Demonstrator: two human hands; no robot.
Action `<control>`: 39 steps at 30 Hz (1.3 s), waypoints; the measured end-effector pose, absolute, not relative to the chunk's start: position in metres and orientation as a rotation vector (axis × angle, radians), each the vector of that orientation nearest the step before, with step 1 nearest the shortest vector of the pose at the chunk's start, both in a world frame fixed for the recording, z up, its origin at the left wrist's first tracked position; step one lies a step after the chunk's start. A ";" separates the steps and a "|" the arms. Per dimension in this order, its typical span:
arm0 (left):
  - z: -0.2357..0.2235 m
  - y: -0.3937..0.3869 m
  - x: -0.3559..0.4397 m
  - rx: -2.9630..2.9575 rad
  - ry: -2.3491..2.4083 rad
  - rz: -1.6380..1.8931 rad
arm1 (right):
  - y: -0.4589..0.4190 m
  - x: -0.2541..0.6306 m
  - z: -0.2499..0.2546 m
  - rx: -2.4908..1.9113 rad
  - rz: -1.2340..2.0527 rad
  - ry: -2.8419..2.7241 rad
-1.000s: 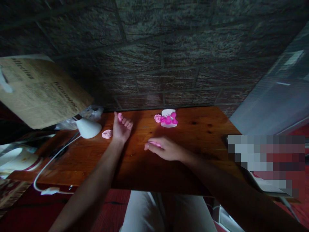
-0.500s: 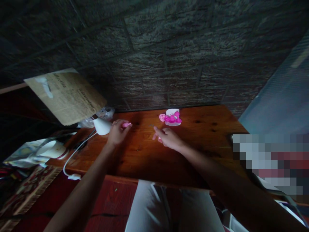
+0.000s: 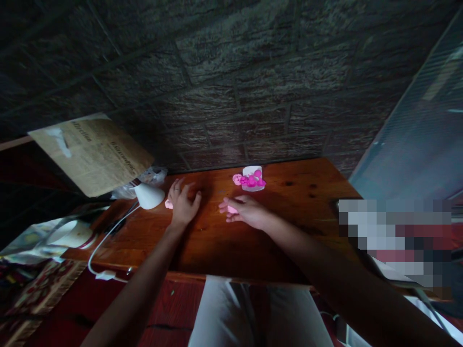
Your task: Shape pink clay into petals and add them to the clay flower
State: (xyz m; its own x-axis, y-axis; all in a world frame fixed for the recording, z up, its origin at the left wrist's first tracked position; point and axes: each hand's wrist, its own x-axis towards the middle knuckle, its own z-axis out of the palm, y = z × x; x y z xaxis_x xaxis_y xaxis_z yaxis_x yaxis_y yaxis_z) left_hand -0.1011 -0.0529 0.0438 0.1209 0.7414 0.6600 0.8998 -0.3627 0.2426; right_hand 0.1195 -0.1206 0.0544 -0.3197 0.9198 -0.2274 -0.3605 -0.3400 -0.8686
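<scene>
My left hand (image 3: 183,202) is over the left part of the wooden table (image 3: 296,217), with its fingers spread and nothing seen in them. Just left of it, partly hidden by the hand, lies a small pale pink piece (image 3: 169,204), too blurred to name. My right hand (image 3: 249,212) is near the middle, its fingers curled round a small soft-looking pink piece (image 3: 232,209). Beyond the right hand, a row of pink flower-like pieces (image 3: 252,181) lies partly on a small white pad (image 3: 253,170).
A lamp with a white base (image 3: 149,195) and a printed paper shade (image 3: 96,154) stands at the left, its white cable (image 3: 104,246) running over the table's front edge. A clear plastic bag (image 3: 156,176) lies behind it. A white cup (image 3: 70,234) stands at the far left. A stone-patterned wall (image 3: 217,106) closes the back.
My left hand has opened; the pink piece at its fingertips is gone from there, and one shows on the table to its left. My right hand has shifted slightly left, still with pink in it.
</scene>
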 end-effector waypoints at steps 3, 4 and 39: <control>0.053 -0.035 -0.069 -2.211 -1.509 -1.267 | -0.123 0.117 0.056 -0.888 1.912 -0.870; 0.055 -0.028 -0.060 -2.233 -1.469 -1.321 | -0.123 0.117 0.056 -0.881 1.911 -0.878; 0.058 -0.062 -0.022 -3.097 -0.542 -1.297 | -0.109 0.126 0.055 -0.798 1.713 -0.328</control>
